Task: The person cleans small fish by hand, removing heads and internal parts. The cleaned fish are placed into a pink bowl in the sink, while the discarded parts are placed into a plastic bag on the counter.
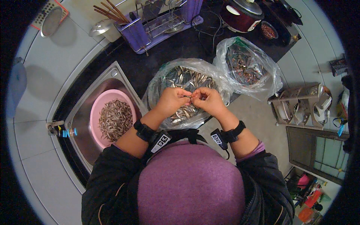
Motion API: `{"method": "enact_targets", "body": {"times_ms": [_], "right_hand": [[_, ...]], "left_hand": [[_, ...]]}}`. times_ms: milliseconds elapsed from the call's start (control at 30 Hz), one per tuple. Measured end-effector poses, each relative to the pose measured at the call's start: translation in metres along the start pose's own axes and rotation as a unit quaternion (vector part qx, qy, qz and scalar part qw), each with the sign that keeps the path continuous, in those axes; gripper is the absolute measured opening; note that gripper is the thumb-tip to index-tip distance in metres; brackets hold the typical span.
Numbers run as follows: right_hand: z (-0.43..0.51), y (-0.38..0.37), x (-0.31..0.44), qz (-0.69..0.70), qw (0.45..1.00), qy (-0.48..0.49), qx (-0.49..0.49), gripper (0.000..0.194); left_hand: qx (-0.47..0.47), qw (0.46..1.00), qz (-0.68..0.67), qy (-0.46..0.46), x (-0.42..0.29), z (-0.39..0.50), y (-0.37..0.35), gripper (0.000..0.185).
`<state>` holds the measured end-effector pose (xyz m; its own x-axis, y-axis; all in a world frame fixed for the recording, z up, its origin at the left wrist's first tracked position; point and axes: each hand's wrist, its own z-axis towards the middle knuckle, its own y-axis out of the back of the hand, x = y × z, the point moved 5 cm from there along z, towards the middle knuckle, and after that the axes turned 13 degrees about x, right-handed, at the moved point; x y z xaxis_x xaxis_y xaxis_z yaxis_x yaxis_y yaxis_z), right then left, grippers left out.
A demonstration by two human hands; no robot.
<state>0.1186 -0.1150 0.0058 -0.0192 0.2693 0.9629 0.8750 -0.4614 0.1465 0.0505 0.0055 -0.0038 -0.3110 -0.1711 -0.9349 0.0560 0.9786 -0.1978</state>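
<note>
My left hand (173, 101) pinches a small fish (187, 96) between thumb and fingers. The fingertips of my right hand (208, 100) meet at its other end and grip it there. Both hands are above an open clear plastic bag (157, 84), which lies spread on the counter with many small silvery fish (197, 78) inside. More of them (182, 114) lie just below my hands. To the upper right, a second clear plastic bag (270, 84) holds dark reddish scraps (247, 74), apparently fish waste. My fingers partly hide the held fish.
Left, a pink basin (94, 123) full of small fish stands in a steel sink (84, 112) with a faucet (54, 128). Behind are a purple dish rack (135, 33) with chopsticks (112, 12), a dark red rice cooker (239, 17), cables (213, 36) and a small bowl (269, 30).
</note>
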Motion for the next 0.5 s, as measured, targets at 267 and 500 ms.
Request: {"method": "enact_targets", "body": {"times_ms": [267, 500], "right_hand": [[-0.004, -0.004, 0.008, -0.069, 0.995, 0.040, -0.059, 0.010], [-0.005, 0.000, 0.008, -0.118, 0.988, 0.065, -0.081, 0.011]], "left_hand": [[0.025, 0.999, 0.016, 0.014, -0.005, -0.001, -0.007, 0.019], [0.055, 0.996, -0.069, -0.005, -0.007, -0.004, -0.013, 0.021]]}}
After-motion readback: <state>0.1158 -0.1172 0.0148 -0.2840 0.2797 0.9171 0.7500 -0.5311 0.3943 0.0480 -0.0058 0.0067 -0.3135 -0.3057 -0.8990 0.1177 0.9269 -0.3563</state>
